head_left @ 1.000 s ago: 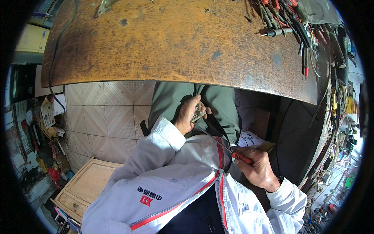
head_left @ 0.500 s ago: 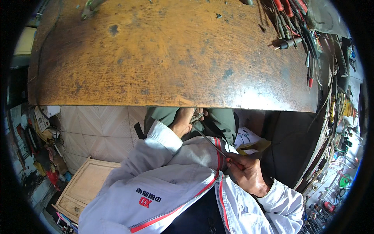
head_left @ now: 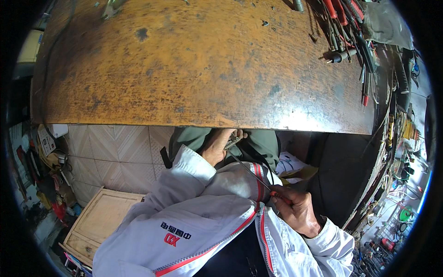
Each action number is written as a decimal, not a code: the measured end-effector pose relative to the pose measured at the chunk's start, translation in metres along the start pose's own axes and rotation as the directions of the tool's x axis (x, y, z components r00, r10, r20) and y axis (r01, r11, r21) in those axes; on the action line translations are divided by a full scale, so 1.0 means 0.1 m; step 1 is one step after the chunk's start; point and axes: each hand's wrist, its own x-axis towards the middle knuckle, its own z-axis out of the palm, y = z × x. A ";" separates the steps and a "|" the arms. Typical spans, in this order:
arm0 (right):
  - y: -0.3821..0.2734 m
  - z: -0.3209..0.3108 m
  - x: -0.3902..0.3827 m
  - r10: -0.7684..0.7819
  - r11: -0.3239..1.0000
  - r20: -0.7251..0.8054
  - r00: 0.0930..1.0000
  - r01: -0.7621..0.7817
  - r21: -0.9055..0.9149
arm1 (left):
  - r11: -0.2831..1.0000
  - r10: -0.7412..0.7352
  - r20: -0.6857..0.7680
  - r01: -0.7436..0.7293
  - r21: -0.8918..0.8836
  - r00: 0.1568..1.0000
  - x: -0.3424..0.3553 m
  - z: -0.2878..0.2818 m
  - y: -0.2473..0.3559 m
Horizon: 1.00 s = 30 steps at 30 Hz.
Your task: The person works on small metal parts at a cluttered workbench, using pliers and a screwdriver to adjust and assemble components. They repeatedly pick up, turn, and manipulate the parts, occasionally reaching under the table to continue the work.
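Observation:
Below the table's front edge, close to my lap, my left hand (head_left: 217,147) is closed around a small pale metallic piece (head_left: 232,142). Its exact kind is too small and too covered by the fingers to make out. My right hand (head_left: 297,211), lower and to the right, grips the red handle of a screwdriver (head_left: 250,172). The long thin shaft slants up and left across my jacket front. Its tip ends at the piece by my left fingers; whether it touches cannot be told.
A worn wooden table (head_left: 194,69) spans the area above my hands. Red-handled pliers (head_left: 339,13) and test leads (head_left: 367,87) lie at its far right. A wooden stool (head_left: 108,210) stands on the tiled floor (head_left: 122,157) at lower left. Wires and tools crowd the right side.
My right hand has shifted slightly and turned a little around the screwdriver handle. My left hand stays nearly in place. The whole view has moved slightly.

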 end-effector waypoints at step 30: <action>0.08 -0.08 -0.04 -0.059 0.994 0.081 0.995 0.066 -0.084 | 0.995 -0.018 -0.046 0.022 0.097 0.999 -0.13 0.18 0.12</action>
